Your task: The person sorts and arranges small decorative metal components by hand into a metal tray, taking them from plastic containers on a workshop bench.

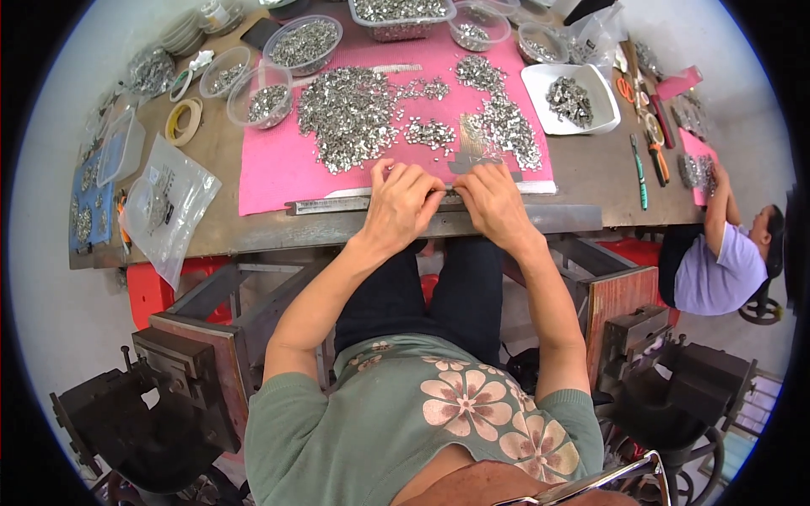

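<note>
My left hand (pixel 400 205) and my right hand (pixel 496 202) meet close together at the near edge of a pink mat (pixel 270 181). The fingertips of both are pinched, almost touching, around something too small and hidden to name. Under and beside them runs a narrow metal strip (pixel 333 205) along the table's front edge. Just beyond my right hand lies a bundle of thin, pale metal pieces (pixel 479 135) on a grey patch. Loose heaps of small silvery metal parts (pixel 350 114) cover the mat's middle, with another heap (pixel 513 131) to the right.
Clear bowls (pixel 304 44) of metal parts line the back; a white tray (pixel 575 93) holds more. At left are a tape roll (pixel 183 121) and plastic bag (pixel 171 198). A green-handled tool (pixel 639 173) and pliers (pixel 657 156) lie right, near another person (pixel 721 261). Vises (pixel 181 384) flank me.
</note>
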Demonstrator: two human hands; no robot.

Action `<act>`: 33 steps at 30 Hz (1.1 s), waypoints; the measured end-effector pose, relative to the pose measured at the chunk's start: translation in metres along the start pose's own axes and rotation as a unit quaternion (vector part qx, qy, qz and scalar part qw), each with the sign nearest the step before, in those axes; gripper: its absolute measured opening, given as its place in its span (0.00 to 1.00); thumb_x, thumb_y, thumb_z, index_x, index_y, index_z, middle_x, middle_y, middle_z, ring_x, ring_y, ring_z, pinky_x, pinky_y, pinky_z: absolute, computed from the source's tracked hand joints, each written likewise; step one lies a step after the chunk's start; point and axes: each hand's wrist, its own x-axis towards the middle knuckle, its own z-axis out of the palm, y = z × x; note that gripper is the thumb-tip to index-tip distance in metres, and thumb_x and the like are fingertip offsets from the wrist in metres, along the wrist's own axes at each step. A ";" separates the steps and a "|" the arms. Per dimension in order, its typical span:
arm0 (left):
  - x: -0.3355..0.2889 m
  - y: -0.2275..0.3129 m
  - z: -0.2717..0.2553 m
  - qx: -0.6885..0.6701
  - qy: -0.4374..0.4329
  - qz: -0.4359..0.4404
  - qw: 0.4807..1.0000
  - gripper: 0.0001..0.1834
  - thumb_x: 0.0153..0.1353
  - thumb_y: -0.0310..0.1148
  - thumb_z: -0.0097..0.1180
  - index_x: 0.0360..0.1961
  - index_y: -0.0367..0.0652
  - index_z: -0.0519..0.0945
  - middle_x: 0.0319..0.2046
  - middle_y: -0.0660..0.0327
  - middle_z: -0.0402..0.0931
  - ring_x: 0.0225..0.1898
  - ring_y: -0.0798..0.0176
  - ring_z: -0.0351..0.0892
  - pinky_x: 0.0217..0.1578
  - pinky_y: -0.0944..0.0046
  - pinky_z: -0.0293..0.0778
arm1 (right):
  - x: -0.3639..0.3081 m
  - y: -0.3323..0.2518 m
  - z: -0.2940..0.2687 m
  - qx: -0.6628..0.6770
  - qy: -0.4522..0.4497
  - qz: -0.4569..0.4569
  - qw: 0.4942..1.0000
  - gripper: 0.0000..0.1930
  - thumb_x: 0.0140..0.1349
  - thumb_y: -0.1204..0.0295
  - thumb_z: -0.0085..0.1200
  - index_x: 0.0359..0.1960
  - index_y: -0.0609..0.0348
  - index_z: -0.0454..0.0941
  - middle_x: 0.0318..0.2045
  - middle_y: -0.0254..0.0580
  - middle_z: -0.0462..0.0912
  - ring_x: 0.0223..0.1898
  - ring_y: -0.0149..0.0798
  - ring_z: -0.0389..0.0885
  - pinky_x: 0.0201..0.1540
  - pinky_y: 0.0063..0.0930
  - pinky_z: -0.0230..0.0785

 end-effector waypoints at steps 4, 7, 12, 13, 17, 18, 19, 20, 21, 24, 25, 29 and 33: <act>-0.002 0.001 0.006 0.012 0.006 0.006 1.000 0.06 0.57 0.29 0.67 0.34 0.46 0.82 0.31 0.65 0.75 0.39 0.59 0.76 0.58 0.46 0.61 | -0.007 -0.004 0.000 -0.065 -0.025 -0.039 0.997 0.09 0.56 0.76 0.58 0.38 0.62 0.78 0.34 0.43 0.74 0.38 0.45 0.75 0.46 0.40 0.67; -0.002 0.000 0.006 0.011 0.008 0.008 1.000 0.05 0.59 0.29 0.67 0.36 0.46 0.83 0.31 0.65 0.77 0.36 0.60 0.77 0.58 0.49 0.60 | -0.007 -0.005 -0.002 -0.082 -0.033 -0.059 0.994 0.11 0.55 0.74 0.57 0.40 0.62 0.79 0.35 0.43 0.75 0.39 0.44 0.75 0.47 0.39 0.68; -0.004 -0.003 0.007 -0.020 0.008 -0.002 1.000 0.05 0.61 0.30 0.66 0.37 0.46 0.84 0.32 0.64 0.77 0.37 0.59 0.77 0.58 0.47 0.61 | -0.011 -0.001 0.000 -0.018 0.002 -0.031 0.999 0.12 0.56 0.77 0.59 0.42 0.62 0.81 0.35 0.41 0.77 0.38 0.44 0.76 0.45 0.38 0.69; -0.004 -0.003 0.008 -0.019 0.010 -0.006 1.000 0.04 0.62 0.30 0.65 0.38 0.47 0.84 0.32 0.64 0.76 0.38 0.58 0.77 0.58 0.45 0.61 | -0.010 0.001 0.001 0.013 0.012 -0.011 1.000 0.11 0.56 0.78 0.59 0.42 0.61 0.82 0.34 0.41 0.77 0.38 0.45 0.77 0.45 0.38 0.69; -0.001 0.004 0.011 0.013 0.016 -0.012 1.000 0.06 0.61 0.33 0.67 0.38 0.47 0.84 0.32 0.64 0.76 0.38 0.58 0.76 0.58 0.44 0.61 | -0.003 0.012 0.004 0.057 0.039 0.033 0.997 0.09 0.59 0.79 0.60 0.41 0.60 0.83 0.33 0.40 0.78 0.37 0.46 0.78 0.44 0.39 0.69; -0.001 0.005 0.013 0.025 0.016 -0.024 0.999 0.08 0.60 0.35 0.68 0.39 0.47 0.84 0.32 0.64 0.76 0.38 0.58 0.76 0.59 0.43 0.61 | 0.000 0.015 0.006 0.061 0.056 0.046 0.996 0.08 0.58 0.80 0.61 0.40 0.61 0.83 0.33 0.42 0.79 0.36 0.47 0.79 0.42 0.39 0.70; 0.000 0.006 0.014 0.036 0.015 -0.035 0.999 0.10 0.59 0.37 0.68 0.39 0.47 0.84 0.32 0.64 0.76 0.38 0.58 0.76 0.59 0.43 0.60 | 0.004 0.018 0.009 0.065 0.073 0.059 0.994 0.07 0.58 0.81 0.62 0.39 0.62 0.84 0.32 0.44 0.80 0.36 0.48 0.80 0.41 0.40 0.71; 0.000 0.007 0.016 0.035 0.016 -0.034 0.999 0.10 0.59 0.37 0.68 0.39 0.47 0.84 0.32 0.64 0.76 0.38 0.58 0.76 0.59 0.43 0.60 | 0.006 0.022 0.012 0.063 0.073 0.058 0.994 0.07 0.58 0.81 0.62 0.39 0.62 0.84 0.32 0.44 0.80 0.36 0.48 0.80 0.41 0.40 0.71; 0.000 0.007 0.020 0.046 0.015 -0.038 0.998 0.11 0.59 0.38 0.69 0.39 0.47 0.84 0.32 0.64 0.76 0.38 0.58 0.76 0.59 0.43 0.60 | 0.009 0.026 0.017 0.063 0.075 0.081 0.992 0.07 0.58 0.81 0.63 0.39 0.62 0.84 0.32 0.44 0.80 0.35 0.48 0.80 0.39 0.40 0.71; 0.000 0.006 0.019 0.050 0.018 -0.044 0.998 0.11 0.58 0.38 0.69 0.40 0.48 0.84 0.32 0.64 0.76 0.38 0.58 0.76 0.60 0.44 0.60 | 0.020 0.028 0.029 0.065 0.062 0.119 0.989 0.06 0.59 0.78 0.63 0.38 0.61 0.84 0.31 0.43 0.79 0.36 0.47 0.79 0.41 0.40 0.71; 0.000 0.006 0.017 0.039 0.023 -0.042 0.998 0.11 0.59 0.37 0.69 0.40 0.48 0.84 0.32 0.64 0.76 0.38 0.58 0.76 0.59 0.44 0.60 | 0.023 0.029 0.030 0.065 0.049 0.137 0.987 0.06 0.59 0.76 0.64 0.37 0.60 0.84 0.31 0.42 0.78 0.38 0.47 0.79 0.43 0.40 0.70; -0.002 0.004 0.008 0.017 0.056 -0.036 0.998 0.08 0.60 0.34 0.68 0.39 0.47 0.85 0.32 0.65 0.77 0.37 0.59 0.76 0.59 0.46 0.60 | 0.028 0.037 0.032 0.095 0.011 0.179 0.979 0.05 0.60 0.74 0.64 0.36 0.59 0.82 0.31 0.42 0.77 0.38 0.47 0.79 0.44 0.41 0.69; -0.006 0.003 0.005 0.014 0.079 -0.044 0.996 0.05 0.61 0.31 0.66 0.37 0.46 0.85 0.31 0.66 0.78 0.37 0.61 0.77 0.59 0.47 0.59 | 0.028 0.037 0.034 0.039 0.059 0.102 0.992 0.05 0.59 0.77 0.64 0.36 0.62 0.82 0.31 0.44 0.79 0.35 0.48 0.78 0.40 0.40 0.69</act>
